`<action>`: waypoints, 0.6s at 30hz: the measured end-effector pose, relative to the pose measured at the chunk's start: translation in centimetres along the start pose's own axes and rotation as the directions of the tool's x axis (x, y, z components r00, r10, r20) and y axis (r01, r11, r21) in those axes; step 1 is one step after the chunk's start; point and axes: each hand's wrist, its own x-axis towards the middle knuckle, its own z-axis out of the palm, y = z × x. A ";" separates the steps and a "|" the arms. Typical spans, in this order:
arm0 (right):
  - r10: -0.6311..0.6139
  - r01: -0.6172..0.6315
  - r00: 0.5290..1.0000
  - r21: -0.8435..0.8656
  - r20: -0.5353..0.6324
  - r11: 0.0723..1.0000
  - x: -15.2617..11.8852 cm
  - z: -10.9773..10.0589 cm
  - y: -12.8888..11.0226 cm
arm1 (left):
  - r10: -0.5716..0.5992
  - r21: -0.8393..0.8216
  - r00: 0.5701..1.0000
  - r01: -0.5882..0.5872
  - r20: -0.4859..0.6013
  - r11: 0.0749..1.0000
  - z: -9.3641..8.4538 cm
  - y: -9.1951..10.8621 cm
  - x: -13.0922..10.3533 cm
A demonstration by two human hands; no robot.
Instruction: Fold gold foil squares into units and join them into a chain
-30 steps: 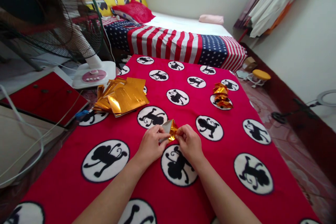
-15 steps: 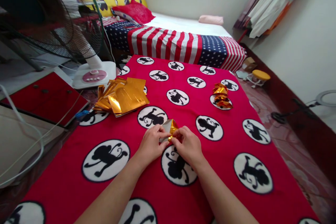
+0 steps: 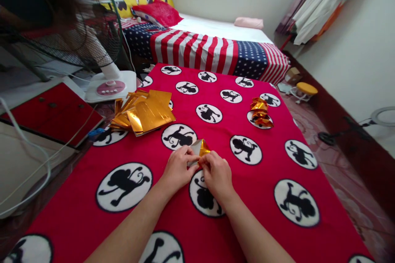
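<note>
Between my hands, at the middle of the red cloth [image 3: 148, 148], is a sheet of gold foil paper [image 3: 203, 148], partly folded, with its grey-white back showing on the left. My left hand [image 3: 182, 166] pinches the paper's left and near side between thumb and fingers. On the near right side, my right hand [image 3: 216, 172] has its thumb and fingertips closed on the paper's gold edge; the fold under the fingertips is hidden. A loose stack of flat gold foil sheets [image 3: 151, 111] lies to the far left. Several folded gold foil pieces [image 3: 260, 111] stand in a row at the far right.
A caged fan [image 3: 109, 84] stands beyond the cloth's left edge, near a red-topped cabinet [image 3: 58, 111] and white cables. Past the far edge is a bed [image 3: 197, 51] with a striped cover. A yellow stool [image 3: 307, 88] stands on the floor at right.
My right hand has shifted slightly left, its fingers now closer to my left fingertips and covering more of the paper's near gold edge. The left hand stays nearly in place.
</note>
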 end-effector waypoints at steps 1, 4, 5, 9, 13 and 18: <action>-0.009 0.009 1.000 -0.007 0.001 1.000 -0.1 0.0 -0.2 | 0.002 0.002 1.000 -0.002 -0.003 1.000 0.0 0.0 0.0; -0.007 0.007 1.000 -0.031 -0.005 0.999 -0.4 0.0 -0.6 | 0.011 -0.010 1.000 -0.011 -0.002 1.000 0.0 0.0 -0.1; -0.010 0.009 1.000 -0.040 -0.009 0.999 -0.5 0.1 -0.7 | 0.018 -0.019 1.000 -0.018 0.003 1.000 0.0 0.0 -0.1; -0.027 0.025 0.999 -0.062 -0.028 0.998 -1.3 0.2 -1.2 | 0.052 -0.087 0.998 -0.049 0.037 0.995 -0.6 -0.5 0.1; -0.030 0.029 0.999 -0.064 -0.026 0.998 -1.8 0.3 -1.4 | 0.122 -0.283 0.992 -0.110 0.025 0.953 -1.5 -1.9 0.3; -0.064 0.065 0.998 0.025 -0.029 0.998 -1.2 0.1 -0.5 | 0.104 -0.189 0.976 -0.140 -0.189 0.972 -2.4 -3.7 0.5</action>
